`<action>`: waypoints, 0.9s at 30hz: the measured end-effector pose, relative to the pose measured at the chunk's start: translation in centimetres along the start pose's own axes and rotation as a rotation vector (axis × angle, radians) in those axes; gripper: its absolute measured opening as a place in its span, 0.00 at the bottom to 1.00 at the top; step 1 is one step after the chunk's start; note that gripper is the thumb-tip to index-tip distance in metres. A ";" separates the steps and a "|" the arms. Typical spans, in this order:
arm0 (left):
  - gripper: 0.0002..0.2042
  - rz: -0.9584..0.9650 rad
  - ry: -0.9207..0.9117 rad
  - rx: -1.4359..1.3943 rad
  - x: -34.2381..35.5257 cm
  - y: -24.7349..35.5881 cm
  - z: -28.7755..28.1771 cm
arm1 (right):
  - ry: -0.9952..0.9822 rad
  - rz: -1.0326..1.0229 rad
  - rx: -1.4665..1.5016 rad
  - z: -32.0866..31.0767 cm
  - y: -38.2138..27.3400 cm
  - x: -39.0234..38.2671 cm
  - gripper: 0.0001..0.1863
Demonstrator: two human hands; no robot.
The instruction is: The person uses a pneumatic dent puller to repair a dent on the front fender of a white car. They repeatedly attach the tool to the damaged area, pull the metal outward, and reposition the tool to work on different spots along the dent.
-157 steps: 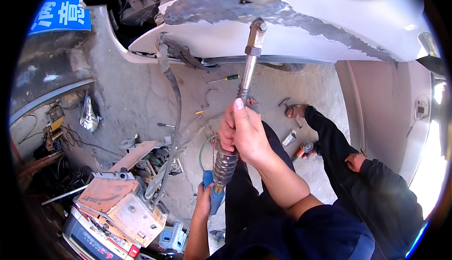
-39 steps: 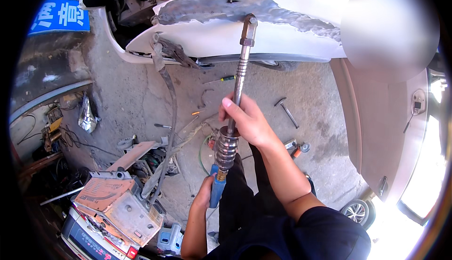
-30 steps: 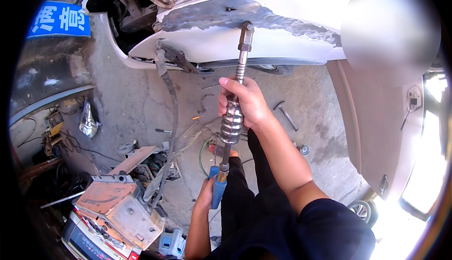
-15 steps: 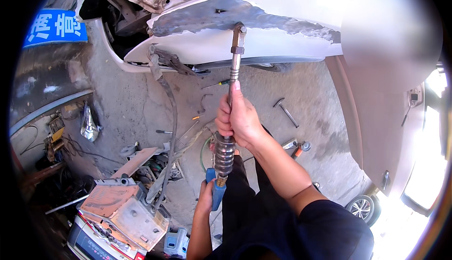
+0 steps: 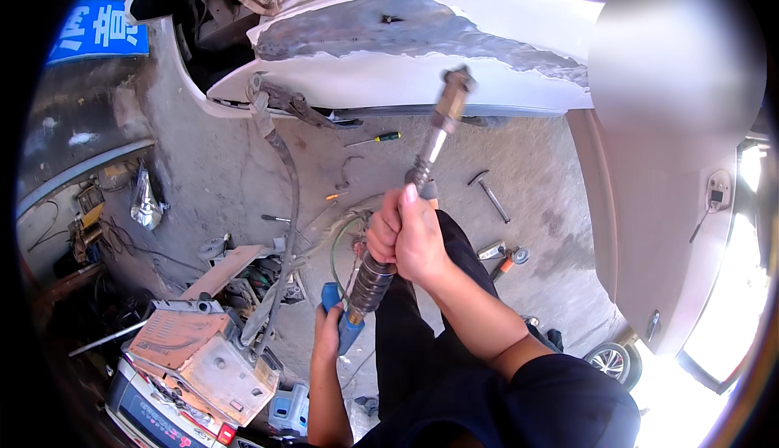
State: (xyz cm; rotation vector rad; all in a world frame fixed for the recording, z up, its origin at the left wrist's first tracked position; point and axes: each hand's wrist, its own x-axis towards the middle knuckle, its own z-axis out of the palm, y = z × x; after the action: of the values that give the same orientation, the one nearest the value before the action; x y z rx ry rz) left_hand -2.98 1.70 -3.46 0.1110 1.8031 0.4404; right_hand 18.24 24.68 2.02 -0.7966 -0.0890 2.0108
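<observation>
"At centre, below the white car panel (image 5: 389, 83), how does the slide-hammer puller (image 5: 438, 144) lie?"

"Obliquely: its long axis runs from the blue handle (image 5: 350, 336) at seven o'clock to the blurred metal head (image 5: 457, 87) at one o'clock, as measured from the right hand (image 5: 406, 237)."

"Which hand is nearer the head?"

"The right. It is clenched about the puller just above the ribbed sliding weight (image 5: 369, 287); whether the fingers also overlap the weight's upper end cannot be told. The left hand (image 5: 326, 330) grasps the blue handle, well apart from the head."

"And the principal relation?"

"Head to panel. The head appears over the white paint, with the grey bare-metal patch (image 5: 341, 32) spreading above it, from about ten o'clock round to two. Contact between head and panel cannot be judged from this viewpoint. A dark hole (image 5: 391, 19) in the patch lies towards ten o'clock of the head."

"What surrounds the right hand?"

"On the floor, a hammer (image 5: 492, 200) at two o'clock and an orange angle grinder (image 5: 509, 263) at three; a screwdriver (image 5: 388, 136) at twelve."
</observation>
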 end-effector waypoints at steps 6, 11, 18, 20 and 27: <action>0.32 0.179 0.170 0.204 3.0 -2.3 -0.3 | 0.237 -0.162 -0.127 -2.6 2.8 -2.3 0.26; 0.35 0.203 0.108 0.307 5.9 -3.9 1.9 | 0.368 -0.272 -0.143 -5.1 3.2 -4.0 0.22; 0.32 0.291 0.060 0.260 11.0 -7.1 6.7 | 0.265 -0.450 -0.260 -10.0 5.4 -7.5 0.19; 0.30 0.297 0.125 0.218 13.1 -7.4 7.8 | 0.281 -0.438 -0.238 -12.1 7.0 -7.1 0.20; 0.28 0.327 0.172 -0.126 23.4 -17.3 8.4 | 0.403 -0.197 -0.285 -21.6 10.4 -6.1 0.10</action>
State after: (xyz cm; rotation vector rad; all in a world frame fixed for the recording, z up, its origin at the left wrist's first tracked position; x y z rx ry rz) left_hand 1.05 -5.24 -32.69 0.2895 1.9260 0.8155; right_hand 24.83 8.73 -15.67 -1.3079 -0.2154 1.6391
